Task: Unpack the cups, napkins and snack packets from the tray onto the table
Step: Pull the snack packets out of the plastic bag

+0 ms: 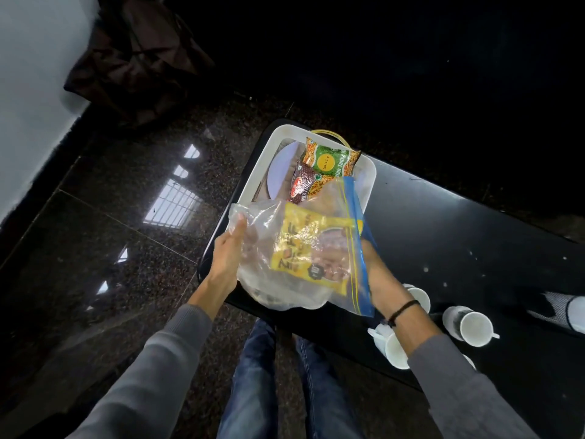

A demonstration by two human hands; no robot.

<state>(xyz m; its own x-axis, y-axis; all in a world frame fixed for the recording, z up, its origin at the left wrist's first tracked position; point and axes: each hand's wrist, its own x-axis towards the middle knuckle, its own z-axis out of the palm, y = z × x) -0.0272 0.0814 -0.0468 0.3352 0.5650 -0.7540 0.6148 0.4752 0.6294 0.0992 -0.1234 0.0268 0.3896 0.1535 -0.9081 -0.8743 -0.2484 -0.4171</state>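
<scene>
1. While the person stands at the near end of the black table (459, 223), both hands are up over it with a clear zip bag (262, 236) between them, held just above the near end of the white tray (368, 191).
2. The left hand (228, 248) has its fingers curled round the crumpled closed end of the bag, gripping the plastic, with the thumb on top.
3. The right hand (375, 270) goes in at the blue-edged mouth of the bag. Its fingers show only as a blur through the plastic, against the yellow snack packet (304, 248). I cannot tell whether they have closed on it.
4. That yellow packet lies inside the bag, toward the open end.
5. Two more packets lie in the tray: a green one (329, 160) at the far end, and a maroon one (304, 185) just beside it and partly under the raised bag.
6. A pale round plate (281, 172) lies in the tray to the left of those packets.
7. A thin yellow hoop (329, 132) shows just past the tray's far rim.
8. Three white cups are already out on the table to the person's right: one (474, 327) with its handle showing, one (418, 299) just past the right wrist, and one (395, 346) partly hidden under the grey sleeve (449, 375).
9. A black band (405, 308) sits on the right wrist.
10. The floor (95, 248) is dark speckled stone, and a window's glare (177, 201) shines on it to the left of the table.
</scene>
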